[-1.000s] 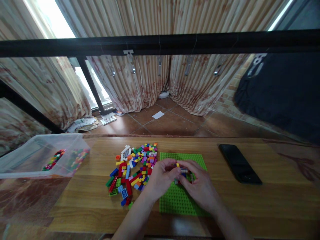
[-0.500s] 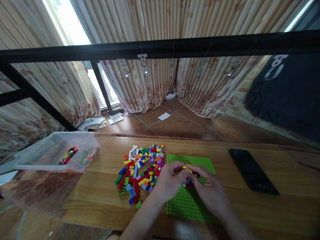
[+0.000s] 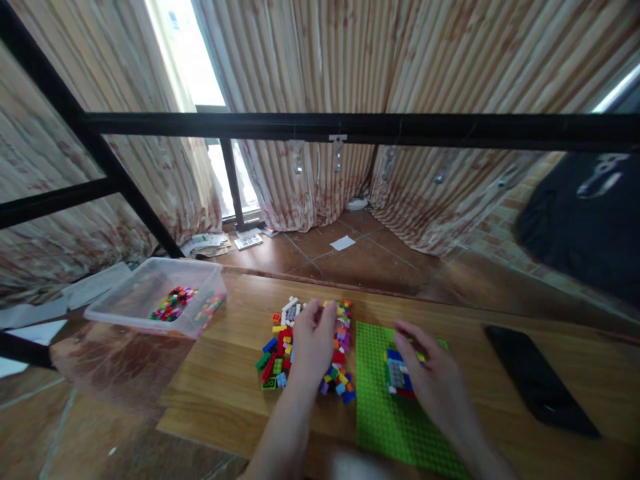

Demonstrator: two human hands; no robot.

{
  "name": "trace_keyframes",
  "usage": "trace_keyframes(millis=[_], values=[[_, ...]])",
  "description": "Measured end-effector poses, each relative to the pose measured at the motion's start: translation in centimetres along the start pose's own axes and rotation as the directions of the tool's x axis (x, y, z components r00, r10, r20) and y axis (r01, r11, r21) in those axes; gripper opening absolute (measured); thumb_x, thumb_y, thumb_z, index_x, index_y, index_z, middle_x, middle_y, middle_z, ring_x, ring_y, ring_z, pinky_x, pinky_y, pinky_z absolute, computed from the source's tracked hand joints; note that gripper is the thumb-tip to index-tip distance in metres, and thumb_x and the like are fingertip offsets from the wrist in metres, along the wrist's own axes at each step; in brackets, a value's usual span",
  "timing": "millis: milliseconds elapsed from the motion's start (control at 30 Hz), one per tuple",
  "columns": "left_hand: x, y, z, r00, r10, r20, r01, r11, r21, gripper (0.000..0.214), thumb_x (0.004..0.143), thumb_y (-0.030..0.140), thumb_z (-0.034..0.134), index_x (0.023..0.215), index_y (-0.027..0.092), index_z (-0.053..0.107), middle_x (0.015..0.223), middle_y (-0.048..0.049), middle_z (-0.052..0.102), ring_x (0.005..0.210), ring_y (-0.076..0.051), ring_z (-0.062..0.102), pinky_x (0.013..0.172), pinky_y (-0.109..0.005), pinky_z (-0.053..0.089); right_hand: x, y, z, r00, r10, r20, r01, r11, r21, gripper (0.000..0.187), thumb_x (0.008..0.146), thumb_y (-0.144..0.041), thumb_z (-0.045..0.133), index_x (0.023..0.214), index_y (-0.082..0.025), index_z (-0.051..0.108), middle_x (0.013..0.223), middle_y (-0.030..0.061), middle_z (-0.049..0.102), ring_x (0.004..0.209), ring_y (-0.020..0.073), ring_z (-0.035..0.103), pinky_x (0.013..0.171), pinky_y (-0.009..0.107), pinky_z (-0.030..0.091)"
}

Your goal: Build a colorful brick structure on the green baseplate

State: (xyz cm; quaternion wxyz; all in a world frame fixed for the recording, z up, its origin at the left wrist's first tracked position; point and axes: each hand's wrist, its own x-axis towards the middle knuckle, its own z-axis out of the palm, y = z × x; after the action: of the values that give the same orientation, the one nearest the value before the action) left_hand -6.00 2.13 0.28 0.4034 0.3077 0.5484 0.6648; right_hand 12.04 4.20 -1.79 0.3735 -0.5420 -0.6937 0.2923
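Note:
My left hand [image 3: 314, 343] is over a pile of loose toy bricks [image 3: 343, 358], thumb and fingertips a little apart at its far side. No brick shows clearly between them. My right hand [image 3: 434, 373] is beside a small built block of bricks [image 3: 398, 373] on a green baseplate [image 3: 380, 427], thumb and fingers spread. That block shows blue, grey, white and red parts, with a bit of yellow near the fingers. Its right side is hidden behind my right hand.
A clear plastic box [image 3: 150, 323] with more bricks stands to the left. A black phone [image 3: 540, 380] lies on the wooden table [image 3: 220, 407] at the right. Beyond the table runs a black metal rail [image 3: 280, 127] in front of curtains.
My hands have parted. The left has moved left from the baseplate to the brick pile, while the right stays by the built block, which is now more visible. The view has shifted.

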Motion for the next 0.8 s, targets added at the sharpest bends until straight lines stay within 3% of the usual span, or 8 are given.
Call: trace_keyframes(millis=[133,167,267,367,600,800], values=[[1.8,1.8,-4.2,0.956,-0.043,-0.289,-0.027,0.972,-0.233,0.031,0.068,0.043,0.069,0.071,0.015,0.057,0.064,0.0006,0.062,0.058,-0.01,0.057,0.055,-0.019,0.043,5.0,-3.3,4.9,0.97,-0.179,0.164,0.203,0.969,-0.141,0.048,0.091,-0.045,0.043,0.124,-0.013,0.056,0.127,0.0145,0.058,0.12,0.0251,0.052,0.103,0.041,0.038],[2.0,2.1,-5.0,0.942,-0.061,-0.331,-0.037,0.958,-0.283,0.032,0.066,0.043,0.071,0.072,0.015,0.057,0.065,0.0006,0.063,0.056,-0.009,0.057,0.055,-0.018,0.043,6.2,-3.6,6.3,0.969,-0.164,0.183,0.203,0.954,-0.222,0.048,0.091,-0.042,0.042,0.125,-0.01,0.055,0.129,0.0166,0.056,0.123,0.0257,0.049,0.105,0.042,0.035],[2.1,2.8,-6.5,0.927,-0.09,-0.364,-0.054,0.929,-0.367,0.034,0.062,0.043,0.074,0.072,0.015,0.057,0.064,0.0009,0.063,0.054,-0.008,0.055,0.055,-0.018,0.044,8.2,-3.3,9.9,0.968,-0.106,0.226,0.179,0.925,-0.336,0.047,0.092,-0.04,0.041,0.126,-0.01,0.055,0.132,0.0191,0.054,0.125,0.0284,0.047,0.104,0.045,0.035],[2.0,3.2,-7.2,0.935,-0.095,-0.342,-0.05,0.918,-0.392,0.035,0.06,0.042,0.075,0.071,0.014,0.058,0.064,0.0008,0.063,0.053,-0.007,0.056,0.054,-0.018,0.044,8.0,-2.5,12.1,0.959,-0.109,0.262,0.201,0.912,-0.357,0.045,0.092,-0.04,0.041,0.122,-0.013,0.059,0.13,0.017,0.056,0.125,0.0284,0.047,0.104,0.045,0.034],[2.2,3.6,-8.9,0.926,-0.1,-0.365,-0.061,0.912,-0.405,0.035,0.06,0.042,0.075,0.071,0.014,0.058,0.064,0.0018,0.062,0.051,-0.007,0.055,0.052,-0.018,0.042,4.8,-2.3,13.1,0.948,-0.138,0.288,0.243,0.898,-0.368,0.042,0.094,-0.039,0.037,0.118,-0.016,0.063,0.13,0.0149,0.056,0.125,0.0269,0.046,0.104,0.044,0.033],[2.0,3.8,-9.3,0.928,-0.096,-0.361,-0.07,0.905,-0.42,0.032,0.061,0.04,0.074,0.07,0.013,0.059,0.064,0.0016,0.062,0.052,-0.006,0.054,0.052,-0.017,0.041,2.4,-3.4,12.6,0.937,-0.157,0.312,0.25,0.926,-0.283,0.042,0.094,-0.041,0.036,0.112,-0.016,0.064,0.118,0.0132,0.063,0.113,0.0254,0.055,0.1,0.041,0.039]])
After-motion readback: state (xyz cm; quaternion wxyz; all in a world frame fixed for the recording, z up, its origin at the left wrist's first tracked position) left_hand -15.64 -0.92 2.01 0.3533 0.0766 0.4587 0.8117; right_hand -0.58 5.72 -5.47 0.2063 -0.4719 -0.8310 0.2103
